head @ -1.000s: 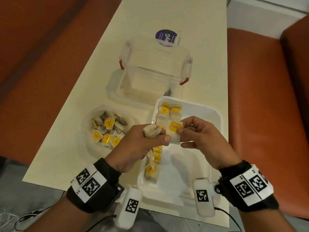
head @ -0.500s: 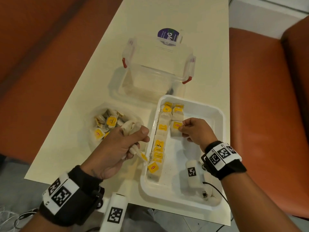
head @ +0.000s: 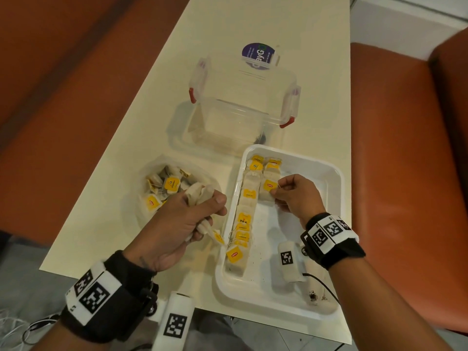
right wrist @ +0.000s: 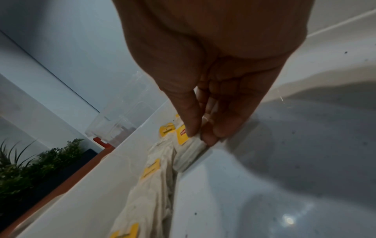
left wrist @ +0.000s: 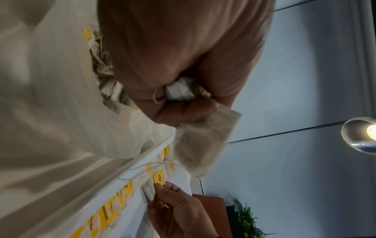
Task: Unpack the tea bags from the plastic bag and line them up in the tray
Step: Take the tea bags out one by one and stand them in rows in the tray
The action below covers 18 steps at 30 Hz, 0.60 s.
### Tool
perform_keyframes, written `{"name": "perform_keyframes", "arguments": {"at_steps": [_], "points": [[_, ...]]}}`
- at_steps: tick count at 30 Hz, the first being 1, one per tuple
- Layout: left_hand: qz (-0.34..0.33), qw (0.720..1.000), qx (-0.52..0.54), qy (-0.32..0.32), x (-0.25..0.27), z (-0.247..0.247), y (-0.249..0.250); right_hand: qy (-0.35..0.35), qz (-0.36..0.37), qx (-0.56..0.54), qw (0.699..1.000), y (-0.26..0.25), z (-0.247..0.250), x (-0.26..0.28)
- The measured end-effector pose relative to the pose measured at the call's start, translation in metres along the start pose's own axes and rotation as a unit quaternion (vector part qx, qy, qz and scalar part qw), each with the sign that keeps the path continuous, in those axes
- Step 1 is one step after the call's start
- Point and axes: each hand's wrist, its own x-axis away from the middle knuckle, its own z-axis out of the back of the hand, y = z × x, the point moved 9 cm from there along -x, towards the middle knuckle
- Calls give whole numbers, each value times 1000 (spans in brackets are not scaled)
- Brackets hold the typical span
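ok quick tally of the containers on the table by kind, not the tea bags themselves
White tray: 1
Clear plastic bag of tea bags: 1
Clear clip-lock box: 1
Clear lid behind the box: 1
Total: 4

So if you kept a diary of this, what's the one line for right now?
right hand: setting tea bag in tray, second row | left hand: gripping spare tea bags | plastic bag: more left
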Motion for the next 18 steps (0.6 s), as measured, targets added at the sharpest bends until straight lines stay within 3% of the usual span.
{"name": "perform_keyframes", "arguments": {"at_steps": [11,18], "points": [[2,1000,6,-7,-3,-3,0,17,11,28,999,-2,4,-4],[29,994,104,-20,-7,-7,-2,26,19,31,999,0,8,-5]]}}
